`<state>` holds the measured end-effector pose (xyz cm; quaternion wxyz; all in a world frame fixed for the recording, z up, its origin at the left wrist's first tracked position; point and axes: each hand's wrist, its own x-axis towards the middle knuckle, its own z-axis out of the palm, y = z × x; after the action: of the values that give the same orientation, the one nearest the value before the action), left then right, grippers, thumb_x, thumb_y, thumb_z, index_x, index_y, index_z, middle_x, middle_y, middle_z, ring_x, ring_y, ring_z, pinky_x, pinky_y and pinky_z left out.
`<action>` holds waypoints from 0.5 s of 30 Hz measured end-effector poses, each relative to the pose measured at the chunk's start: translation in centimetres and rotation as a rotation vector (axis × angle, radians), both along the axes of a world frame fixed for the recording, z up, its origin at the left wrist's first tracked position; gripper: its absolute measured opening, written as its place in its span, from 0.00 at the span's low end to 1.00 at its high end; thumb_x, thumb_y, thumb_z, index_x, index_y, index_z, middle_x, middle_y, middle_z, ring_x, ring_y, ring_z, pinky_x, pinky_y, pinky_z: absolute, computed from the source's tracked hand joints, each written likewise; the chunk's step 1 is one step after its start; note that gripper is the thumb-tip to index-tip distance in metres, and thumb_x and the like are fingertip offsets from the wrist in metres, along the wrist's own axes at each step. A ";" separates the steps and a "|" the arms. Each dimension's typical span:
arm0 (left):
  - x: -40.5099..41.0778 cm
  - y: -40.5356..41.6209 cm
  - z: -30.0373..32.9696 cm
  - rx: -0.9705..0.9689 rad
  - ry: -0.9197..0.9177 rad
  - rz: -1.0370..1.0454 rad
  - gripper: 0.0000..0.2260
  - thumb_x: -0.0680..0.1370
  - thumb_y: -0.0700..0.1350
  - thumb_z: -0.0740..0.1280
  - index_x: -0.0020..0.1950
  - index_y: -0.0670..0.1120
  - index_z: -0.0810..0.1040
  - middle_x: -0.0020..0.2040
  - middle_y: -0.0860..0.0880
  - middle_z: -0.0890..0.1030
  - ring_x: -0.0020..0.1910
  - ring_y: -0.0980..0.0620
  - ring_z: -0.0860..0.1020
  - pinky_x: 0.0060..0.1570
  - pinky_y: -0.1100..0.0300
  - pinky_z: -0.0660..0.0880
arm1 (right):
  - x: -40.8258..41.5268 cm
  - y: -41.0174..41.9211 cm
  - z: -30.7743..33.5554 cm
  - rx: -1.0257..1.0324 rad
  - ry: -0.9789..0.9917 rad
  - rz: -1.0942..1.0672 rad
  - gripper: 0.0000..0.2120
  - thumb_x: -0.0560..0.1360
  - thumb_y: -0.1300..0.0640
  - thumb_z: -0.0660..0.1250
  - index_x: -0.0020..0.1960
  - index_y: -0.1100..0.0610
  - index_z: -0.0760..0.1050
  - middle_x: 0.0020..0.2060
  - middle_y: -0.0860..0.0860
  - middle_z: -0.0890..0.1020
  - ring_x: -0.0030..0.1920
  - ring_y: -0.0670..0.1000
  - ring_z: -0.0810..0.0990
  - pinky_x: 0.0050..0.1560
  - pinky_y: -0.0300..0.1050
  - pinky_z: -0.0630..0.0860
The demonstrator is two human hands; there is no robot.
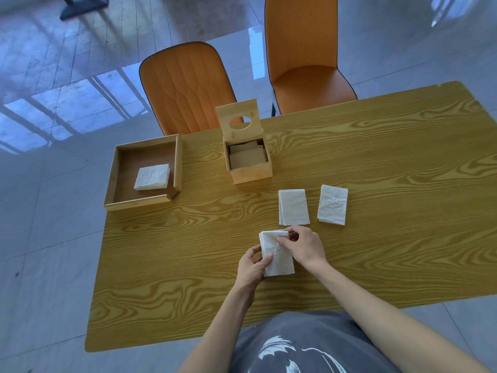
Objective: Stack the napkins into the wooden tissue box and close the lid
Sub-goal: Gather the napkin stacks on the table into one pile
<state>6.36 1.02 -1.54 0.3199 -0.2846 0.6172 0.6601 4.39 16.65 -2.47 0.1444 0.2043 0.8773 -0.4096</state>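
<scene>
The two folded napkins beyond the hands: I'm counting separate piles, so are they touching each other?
Apart. The head view shows bare table between the left folded napkin and the right folded napkin.

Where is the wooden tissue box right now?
In the head view, the wooden tissue box stands lid-up at the table's far edge, right of the wooden tray, beyond two folded napkins.
</scene>
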 end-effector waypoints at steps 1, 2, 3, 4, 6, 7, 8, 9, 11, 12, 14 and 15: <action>0.0 0.1 -0.1 -0.007 0.006 0.002 0.15 0.77 0.41 0.72 0.62 0.46 0.74 0.51 0.43 0.86 0.47 0.46 0.84 0.49 0.49 0.81 | -0.1 0.1 0.0 0.013 0.003 0.007 0.16 0.72 0.45 0.73 0.55 0.53 0.81 0.47 0.49 0.85 0.49 0.51 0.82 0.47 0.48 0.80; -0.1 0.2 -0.1 -0.009 0.009 0.012 0.15 0.77 0.41 0.71 0.62 0.46 0.74 0.51 0.43 0.86 0.47 0.46 0.85 0.51 0.47 0.80 | -0.2 0.2 0.1 0.018 0.012 0.011 0.17 0.72 0.45 0.73 0.55 0.53 0.81 0.48 0.49 0.85 0.49 0.51 0.82 0.47 0.49 0.80; -0.1 0.2 -0.1 -0.008 0.012 0.026 0.15 0.77 0.41 0.71 0.62 0.46 0.75 0.51 0.43 0.86 0.47 0.46 0.85 0.52 0.46 0.80 | -0.3 0.4 0.2 0.020 0.028 0.009 0.16 0.73 0.45 0.72 0.56 0.53 0.81 0.48 0.49 0.85 0.49 0.51 0.82 0.47 0.48 0.80; -0.2 0.3 -0.2 -0.010 0.016 0.043 0.15 0.77 0.41 0.71 0.62 0.46 0.75 0.51 0.43 0.86 0.47 0.46 0.84 0.52 0.46 0.79 | -0.6 0.7 0.3 0.024 0.048 0.003 0.16 0.73 0.45 0.72 0.56 0.53 0.81 0.48 0.49 0.85 0.49 0.50 0.82 0.46 0.47 0.80; -0.4 0.3 -0.5 -0.023 0.020 0.077 0.14 0.77 0.40 0.70 0.62 0.46 0.75 0.51 0.43 0.86 0.46 0.46 0.84 0.51 0.46 0.77 | -1.6 1.4 0.8 0.053 0.088 -0.016 0.14 0.75 0.47 0.70 0.56 0.53 0.81 0.48 0.48 0.85 0.47 0.49 0.82 0.41 0.43 0.77; -0.5 0.3 -0.5 -0.029 0.019 0.095 0.13 0.78 0.40 0.70 0.61 0.46 0.74 0.51 0.43 0.86 0.46 0.46 0.83 0.51 0.47 0.77 | -2.3 1.9 0.9 0.072 0.105 -0.024 0.13 0.76 0.48 0.69 0.56 0.53 0.81 0.49 0.48 0.85 0.47 0.49 0.82 0.39 0.41 0.75; -0.6 0.2 -0.5 -0.033 0.017 0.106 0.12 0.78 0.39 0.70 0.60 0.47 0.74 0.51 0.43 0.85 0.46 0.46 0.83 0.51 0.47 0.77 | -3.1 2.4 1.1 0.093 0.119 -0.027 0.11 0.77 0.51 0.68 0.56 0.53 0.81 0.49 0.49 0.85 0.46 0.49 0.82 0.37 0.41 0.73; -0.8 0.1 -0.5 -0.036 0.013 0.114 0.12 0.78 0.39 0.70 0.59 0.47 0.74 0.52 0.43 0.85 0.46 0.46 0.83 0.52 0.46 0.78 | -3.9 3.0 1.2 0.117 0.131 -0.025 0.10 0.77 0.53 0.67 0.56 0.53 0.81 0.49 0.49 0.85 0.46 0.49 0.82 0.36 0.40 0.73; -1.0 -0.1 -0.6 -0.038 0.000 0.119 0.12 0.77 0.39 0.70 0.59 0.48 0.74 0.53 0.42 0.85 0.47 0.46 0.84 0.53 0.45 0.79 | -5.6 4.0 1.6 0.171 0.145 -0.014 0.08 0.78 0.55 0.66 0.55 0.52 0.81 0.49 0.49 0.84 0.46 0.50 0.82 0.37 0.43 0.76; -1.1 -0.2 -0.6 -0.038 -0.004 0.121 0.13 0.77 0.39 0.70 0.60 0.47 0.74 0.53 0.42 0.85 0.48 0.45 0.84 0.54 0.45 0.79 | -6.3 4.4 1.7 0.200 0.149 -0.005 0.08 0.78 0.55 0.66 0.55 0.52 0.81 0.49 0.49 0.84 0.46 0.51 0.82 0.39 0.44 0.77; -1.2 -0.2 -0.7 -0.036 -0.010 0.131 0.14 0.77 0.40 0.71 0.61 0.46 0.74 0.54 0.42 0.84 0.49 0.45 0.84 0.52 0.47 0.79 | -7.6 4.9 1.8 0.255 0.152 0.033 0.08 0.78 0.55 0.66 0.55 0.52 0.81 0.50 0.50 0.84 0.48 0.52 0.81 0.41 0.46 0.78; -1.3 -0.3 -0.8 -0.037 -0.012 0.137 0.15 0.77 0.40 0.71 0.62 0.46 0.74 0.54 0.42 0.84 0.50 0.44 0.84 0.51 0.48 0.80 | -8.1 5.1 1.8 0.282 0.144 0.059 0.09 0.78 0.55 0.66 0.56 0.52 0.80 0.51 0.50 0.83 0.49 0.52 0.81 0.42 0.46 0.77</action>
<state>5.06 0.72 -2.35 0.2724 -0.3359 0.6063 0.6674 -3.68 21.75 -0.70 0.0631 0.1666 0.9398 -0.2915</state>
